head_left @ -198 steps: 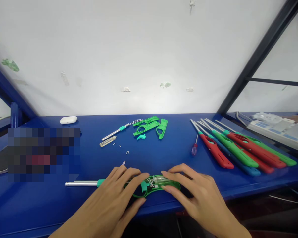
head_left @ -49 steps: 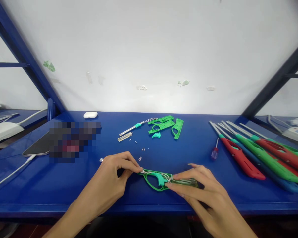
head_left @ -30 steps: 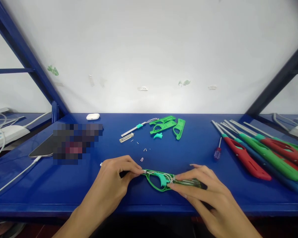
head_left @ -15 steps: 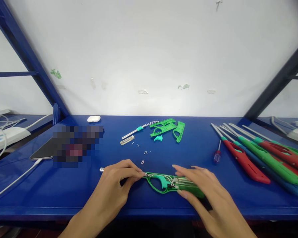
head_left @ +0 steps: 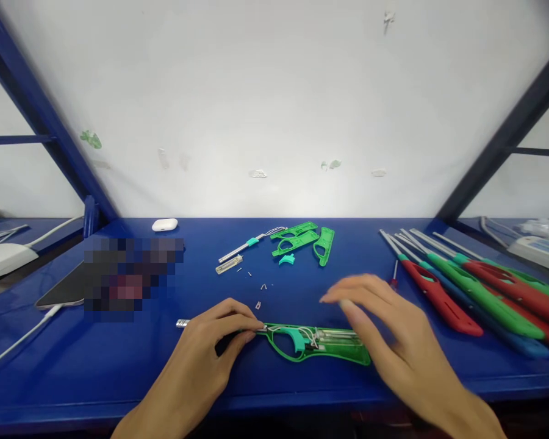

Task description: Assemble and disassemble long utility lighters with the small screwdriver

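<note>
On the blue table in front of me lies an opened utility lighter (head_left: 350, 349), its green handle half showing the inside. A teal trigger (head_left: 296, 338), white wires and a clear fuel tank sit in it. My left hand (head_left: 204, 350) pinches the lighter at the metal barrel, beside the handle's left end; the barrel's tip (head_left: 182, 323) pokes out beyond the hand. Slightly above the handle's right end, my right hand (head_left: 388, 341) is open, fingers apart and holding nothing. A small clip (head_left: 258, 305) lies just behind the left hand.
Farther back are green handle shells (head_left: 297, 242), a loose teal trigger (head_left: 287, 260), a barrel with wires (head_left: 235, 250), a clear tank (head_left: 229, 264) and tiny screws (head_left: 263, 286). Several lighters (head_left: 443, 305) and a partly hidden screwdriver (head_left: 394, 283) lie right; a phone (head_left: 61, 283) and white case (head_left: 165, 225) left.
My right hand has let go of the lighter's handle and moved up and to the right, uncovering its right end. The left hand keeps its pinch. The view has shifted a little.
</note>
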Available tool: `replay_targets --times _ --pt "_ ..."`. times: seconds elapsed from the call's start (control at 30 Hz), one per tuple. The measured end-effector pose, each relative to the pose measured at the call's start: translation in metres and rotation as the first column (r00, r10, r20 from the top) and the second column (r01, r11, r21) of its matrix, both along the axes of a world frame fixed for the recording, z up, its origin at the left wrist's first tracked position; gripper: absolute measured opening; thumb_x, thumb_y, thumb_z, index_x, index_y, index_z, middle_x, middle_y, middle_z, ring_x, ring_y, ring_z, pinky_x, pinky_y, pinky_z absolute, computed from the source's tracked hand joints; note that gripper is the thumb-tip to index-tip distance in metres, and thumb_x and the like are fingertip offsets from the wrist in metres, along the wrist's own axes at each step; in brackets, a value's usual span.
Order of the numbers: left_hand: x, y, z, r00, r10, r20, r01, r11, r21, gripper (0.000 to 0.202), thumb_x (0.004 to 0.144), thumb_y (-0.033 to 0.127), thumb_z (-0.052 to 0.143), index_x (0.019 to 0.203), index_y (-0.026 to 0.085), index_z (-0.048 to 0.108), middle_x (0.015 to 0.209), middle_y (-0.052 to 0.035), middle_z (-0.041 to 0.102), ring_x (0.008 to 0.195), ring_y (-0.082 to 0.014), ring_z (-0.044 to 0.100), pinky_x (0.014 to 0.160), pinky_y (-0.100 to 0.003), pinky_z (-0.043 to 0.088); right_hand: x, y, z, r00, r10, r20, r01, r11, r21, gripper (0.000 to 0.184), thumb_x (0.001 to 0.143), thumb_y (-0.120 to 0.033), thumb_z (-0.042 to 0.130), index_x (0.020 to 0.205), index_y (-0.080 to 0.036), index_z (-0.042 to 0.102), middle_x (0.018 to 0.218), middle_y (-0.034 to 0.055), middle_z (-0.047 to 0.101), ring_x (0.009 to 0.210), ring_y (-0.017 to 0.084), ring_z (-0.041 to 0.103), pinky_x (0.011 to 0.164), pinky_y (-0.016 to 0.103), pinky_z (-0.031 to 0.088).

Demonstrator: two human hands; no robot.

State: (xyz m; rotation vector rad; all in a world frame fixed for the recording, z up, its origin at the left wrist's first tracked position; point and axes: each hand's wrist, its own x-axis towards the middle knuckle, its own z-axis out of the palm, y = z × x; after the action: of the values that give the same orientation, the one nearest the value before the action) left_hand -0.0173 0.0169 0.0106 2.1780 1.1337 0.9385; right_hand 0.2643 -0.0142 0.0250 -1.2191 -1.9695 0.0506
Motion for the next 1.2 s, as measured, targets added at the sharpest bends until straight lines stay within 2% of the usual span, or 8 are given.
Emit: replay_targets --times 0.2,0.33,0.47,0.67,0.77,0.87,1.07,1.2 --pt "-0.001 0.003 -0.005 0.999 -0.01 0.039 0.007 0.996 0.087 0.025 0.097 0.015 0.063 0.101 0.03 0.082 0.102 -0.0004 0.077 0.09 -0.018 0.076 0.085 -0.026 0.062 -0.011 0.108 0.041 0.85 0.138 0.508 -0.06 0.984 -0.166 0.025 0.107 -0.029 0.054 0.126 -0.023 0.071 0.127 0.0102 0.07 0.121 0.029 0.064 0.104 0.05 0.051" --pt "-0.002 0.002 -0.012 0.998 0.025 0.056 -0.03 0.995 0.095 0.024 0.097 0.018 0.065 0.105 0.033 0.082 0.11 -0.0014 0.076 0.097 -0.0215 0.076 0.091 -0.031 0.063 -0.013 0.167 0.047 0.71 0.226 0.667 -0.068 0.965 -0.254 0.036 0.101 -0.034 0.068 0.135 -0.021 0.064 0.135 0.0103 0.066 0.115 0.026 0.067 0.098 0.049 0.057" --pt "-0.003 -0.001 -0.012 0.995 0.066 0.075 -0.075 0.988 0.136 0.025 0.095 0.02 0.068 0.11 0.035 0.081 0.113 -0.0019 0.075 0.1 -0.0231 0.075 0.093 -0.035 0.063 -0.017 0.19 0.044 0.623 0.208 0.754 -0.019 0.968 -0.25 0.033 0.103 -0.037 0.066 0.132 -0.021 0.065 0.135 0.0102 0.066 0.11 0.024 0.069 0.093 0.045 0.06" --pt "-0.004 -0.004 -0.008 0.995 0.058 0.086 -0.073 0.981 0.182 0.026 0.097 0.018 0.065 0.111 0.036 0.078 0.112 -0.0014 0.073 0.1 -0.0212 0.074 0.09 -0.034 0.063 -0.02 0.181 0.04 0.586 0.089 0.805 -0.089 0.995 -0.045 0.033 0.103 -0.038 0.066 0.131 -0.021 0.065 0.135 0.0098 0.066 0.111 0.024 0.069 0.094 0.046 0.06" --pt "-0.004 -0.005 -0.011 0.992 0.105 0.076 -0.117 0.979 0.168 0.023 0.1 0.022 0.063 0.113 0.036 0.076 0.118 -0.0022 0.071 0.106 -0.0228 0.072 0.092 -0.039 0.061 -0.015 0.165 0.044 0.608 0.019 0.794 -0.17 0.98 0.107 0.023 0.102 -0.021 0.067 0.125 -0.019 0.07 0.124 0.0096 0.073 0.109 0.024 0.071 0.098 0.048 0.057" --pt "-0.004 -0.006 -0.013 0.989 0.134 0.063 -0.143 0.975 0.173 0.021 0.102 0.023 0.061 0.113 0.034 0.075 0.118 -0.003 0.071 0.107 -0.0239 0.07 0.092 -0.041 0.06 -0.009 0.14 0.048 0.66 -0.029 0.751 -0.27 0.923 0.273 0.035 0.1 -0.001 0.058 0.126 -0.019 0.072 0.12 0.0099 0.079 0.111 0.024 0.072 0.101 0.045 0.054" --pt "-0.004 -0.009 -0.012 0.988 0.142 0.057 -0.151 0.959 0.24 0.022 0.103 0.023 0.06 0.118 0.034 0.072 0.116 -0.0015 0.07 0.107 -0.0216 0.07 0.09 -0.037 0.061 -0.009 0.085 0.045 0.782 -0.081 0.618 -0.357 0.755 0.551 0.03 0.104 -0.007 0.06 0.129 -0.019 0.069 0.125 0.0063 0.08 0.118 0.021 0.071 0.104 0.042 0.05" --pt "-0.001 -0.014 -0.002 0.993 0.111 0.044 -0.119 0.931 0.344 0.041 0.101 0.021 0.065 0.139 0.037 0.06 0.123 -0.0008 0.07 0.109 -0.0193 0.07 0.091 -0.032 0.061 -0.022 0.064 0.048 0.841 -0.019 0.54 -0.346 0.749 0.565 0.028 0.104 -0.003 0.056 0.124 -0.017 0.069 0.109 0.0034 0.083 0.095 0.017 0.075 0.098 0.041 0.048"
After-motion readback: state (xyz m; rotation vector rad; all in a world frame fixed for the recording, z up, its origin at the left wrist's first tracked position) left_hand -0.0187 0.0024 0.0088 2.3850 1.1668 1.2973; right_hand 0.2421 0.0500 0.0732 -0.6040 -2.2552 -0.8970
